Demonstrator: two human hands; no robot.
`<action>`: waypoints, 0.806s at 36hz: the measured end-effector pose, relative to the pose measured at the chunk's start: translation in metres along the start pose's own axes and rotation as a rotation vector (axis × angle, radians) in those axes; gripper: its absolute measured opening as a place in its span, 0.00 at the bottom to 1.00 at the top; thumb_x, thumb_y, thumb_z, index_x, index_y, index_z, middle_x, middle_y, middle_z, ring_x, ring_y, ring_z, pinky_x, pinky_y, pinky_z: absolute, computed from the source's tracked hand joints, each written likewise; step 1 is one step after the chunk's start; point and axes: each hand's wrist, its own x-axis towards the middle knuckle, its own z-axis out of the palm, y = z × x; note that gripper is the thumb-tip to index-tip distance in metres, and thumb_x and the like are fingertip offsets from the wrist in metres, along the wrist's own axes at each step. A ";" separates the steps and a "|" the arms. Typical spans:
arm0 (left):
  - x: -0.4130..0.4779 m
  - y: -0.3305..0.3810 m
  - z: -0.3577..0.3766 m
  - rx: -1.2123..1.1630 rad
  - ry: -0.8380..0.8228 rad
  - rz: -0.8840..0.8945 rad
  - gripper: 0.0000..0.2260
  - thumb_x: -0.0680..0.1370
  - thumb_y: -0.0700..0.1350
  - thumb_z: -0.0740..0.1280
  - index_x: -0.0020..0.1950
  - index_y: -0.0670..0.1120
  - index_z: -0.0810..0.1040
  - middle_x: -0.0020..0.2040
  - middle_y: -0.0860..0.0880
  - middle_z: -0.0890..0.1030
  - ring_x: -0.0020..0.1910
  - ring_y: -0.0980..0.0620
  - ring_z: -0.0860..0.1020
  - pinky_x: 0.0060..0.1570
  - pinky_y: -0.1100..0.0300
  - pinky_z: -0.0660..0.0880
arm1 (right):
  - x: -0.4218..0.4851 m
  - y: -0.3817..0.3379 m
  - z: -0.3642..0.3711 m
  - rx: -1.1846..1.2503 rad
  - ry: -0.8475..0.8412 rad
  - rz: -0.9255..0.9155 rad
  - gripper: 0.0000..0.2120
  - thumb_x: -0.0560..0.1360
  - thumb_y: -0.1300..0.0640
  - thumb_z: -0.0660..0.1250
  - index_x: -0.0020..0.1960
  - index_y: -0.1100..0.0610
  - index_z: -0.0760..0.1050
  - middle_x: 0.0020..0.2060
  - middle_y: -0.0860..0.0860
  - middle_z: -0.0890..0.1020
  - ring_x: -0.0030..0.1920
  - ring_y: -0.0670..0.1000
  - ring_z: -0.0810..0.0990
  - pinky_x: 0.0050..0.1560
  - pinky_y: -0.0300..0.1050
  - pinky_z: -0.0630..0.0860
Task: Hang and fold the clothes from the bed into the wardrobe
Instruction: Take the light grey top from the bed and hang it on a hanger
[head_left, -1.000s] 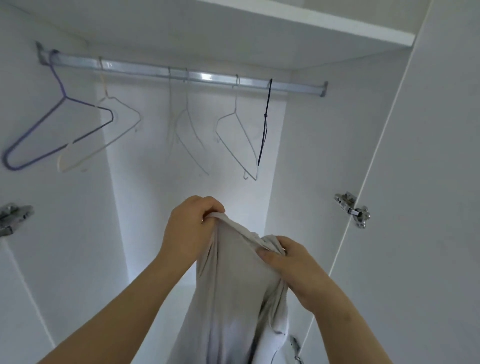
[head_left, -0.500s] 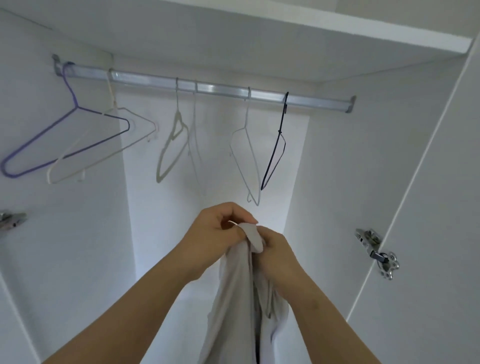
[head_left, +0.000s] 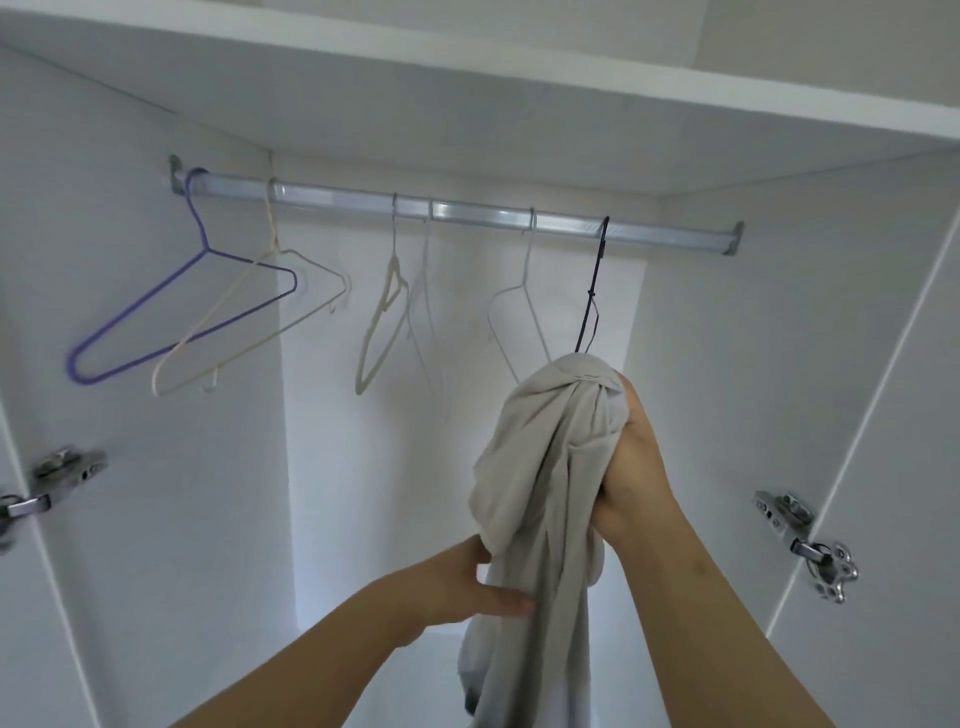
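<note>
Grey soft cloth garment (head_left: 550, 467) hangs bunched inside the white wardrobe (head_left: 727, 364), its lower end cut off at the bottom of the view. The left hand (head_left: 467, 587) holds it low down, thumb across the front, fingers hidden behind the cloth. The right hand (head_left: 631, 467) has its fingers clamped round the gathered top. The garment's long axis runs up and down, top toward the silver metal rail (head_left: 467, 213). That top hides the foot of a thin dark wire hanger (head_left: 592, 306).

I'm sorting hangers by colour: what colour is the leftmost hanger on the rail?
The leftmost hanger is purple; the head view shows it best.
</note>
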 end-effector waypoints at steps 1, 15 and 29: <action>0.000 0.003 0.000 -0.046 0.021 0.039 0.26 0.72 0.52 0.72 0.66 0.54 0.64 0.63 0.57 0.71 0.59 0.57 0.71 0.55 0.66 0.69 | -0.001 0.001 0.003 0.002 0.000 0.005 0.15 0.81 0.58 0.54 0.41 0.57 0.75 0.26 0.50 0.81 0.26 0.46 0.81 0.25 0.37 0.77; -0.033 0.039 -0.076 -0.255 0.456 0.367 0.10 0.82 0.45 0.56 0.49 0.56 0.76 0.50 0.53 0.80 0.50 0.54 0.78 0.55 0.57 0.74 | 0.004 0.021 0.002 -0.474 0.296 -0.150 0.11 0.76 0.66 0.62 0.47 0.54 0.80 0.42 0.49 0.82 0.42 0.47 0.79 0.49 0.42 0.77; -0.054 0.058 -0.106 -0.905 0.463 0.378 0.10 0.80 0.41 0.61 0.42 0.42 0.78 0.34 0.47 0.82 0.32 0.51 0.80 0.33 0.59 0.77 | 0.025 0.035 -0.007 -0.571 0.401 0.062 0.06 0.74 0.66 0.59 0.40 0.58 0.70 0.37 0.52 0.71 0.35 0.51 0.69 0.37 0.43 0.67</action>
